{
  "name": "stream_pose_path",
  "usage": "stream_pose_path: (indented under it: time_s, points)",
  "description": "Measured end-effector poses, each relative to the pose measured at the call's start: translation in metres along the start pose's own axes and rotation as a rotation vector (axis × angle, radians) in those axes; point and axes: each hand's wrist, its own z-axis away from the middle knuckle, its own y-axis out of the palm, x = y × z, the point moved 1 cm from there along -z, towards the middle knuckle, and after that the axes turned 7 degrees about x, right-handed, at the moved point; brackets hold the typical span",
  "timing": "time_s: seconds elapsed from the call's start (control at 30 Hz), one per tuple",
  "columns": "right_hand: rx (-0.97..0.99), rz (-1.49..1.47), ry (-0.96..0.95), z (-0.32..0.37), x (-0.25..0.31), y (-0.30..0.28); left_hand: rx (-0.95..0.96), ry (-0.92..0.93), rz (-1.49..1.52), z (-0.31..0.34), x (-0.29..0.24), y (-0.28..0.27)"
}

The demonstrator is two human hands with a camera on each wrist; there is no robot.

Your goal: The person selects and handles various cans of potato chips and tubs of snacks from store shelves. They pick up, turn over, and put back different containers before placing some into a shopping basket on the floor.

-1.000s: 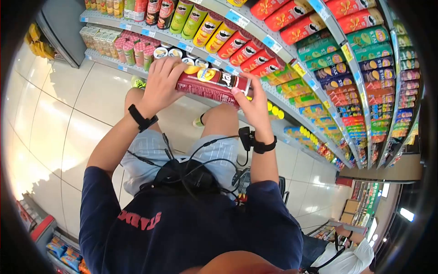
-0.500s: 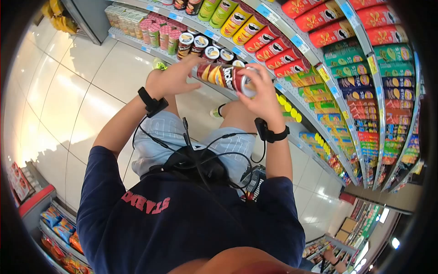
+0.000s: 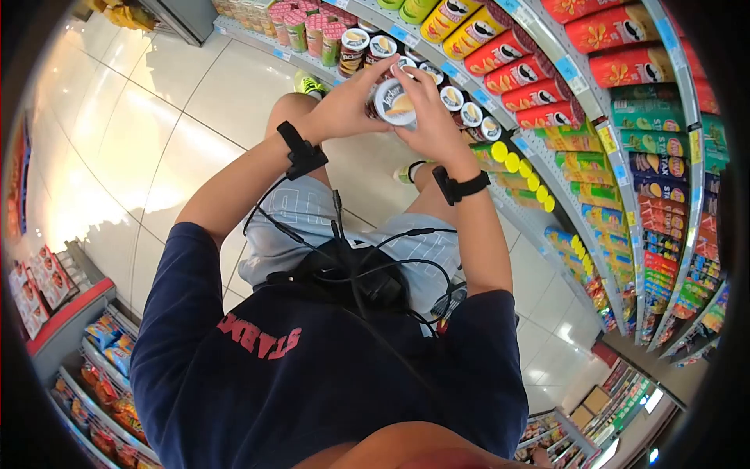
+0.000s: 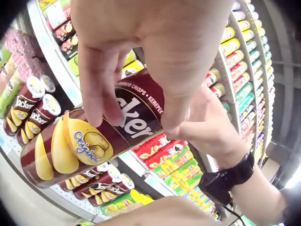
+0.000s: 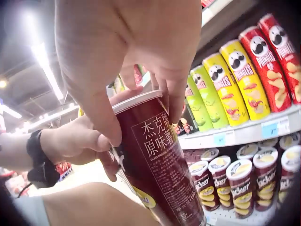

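Both hands hold a dark red can of potato crisps (image 3: 396,102), its white lid turned up toward the head camera. My left hand (image 3: 344,108) grips its upper part, with fingers and thumb spread around the label in the left wrist view (image 4: 155,42). From above, my right hand (image 5: 127,52) grips the lid end, thumb on one side and fingers on the other. The can's printed side text faces the right wrist camera, and yellow crisps show on its front in the left wrist view. Matching cans (image 5: 240,186) stand on the shelf just beyond.
Red, yellow and green crisp tubes (image 5: 240,75) fill the shelf above the matching cans. More snack shelves (image 3: 648,156) run along the right. Tiled floor (image 3: 187,125) lies to the left, and a rack of snack bags (image 3: 105,375) stands at lower left. Cables (image 3: 351,266) hang at the waist.
The can has gone from lying sideways to standing with its lid up. My left hand, loosened half a second ago, grips it again. The head view has shifted along the shelves.
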Motion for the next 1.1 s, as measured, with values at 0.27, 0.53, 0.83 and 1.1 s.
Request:
stream_pose_path:
  time_s: [0.27, 0.53, 0.83, 1.1]
  points:
    - [-0.133, -0.289, 0.094, 0.014, -0.076, 0.032, 0.040, -0.225, -0.036, -0.027, 0.065, 0.015]
    - [-0.526, -0.966, 0.558, 0.072, -0.176, -0.001, -0.130, -0.725, -0.103, -0.063, 0.134, 0.016]
    - [-0.570, -0.597, 0.557, 0.089, -0.186, 0.005, -0.146, -0.693, -0.351, -0.094, 0.244, 0.023]
    - [-0.581, -0.576, 0.631, 0.107, -0.188, -0.004, -0.087, -0.737, -0.393, -0.109, 0.270, 0.036]
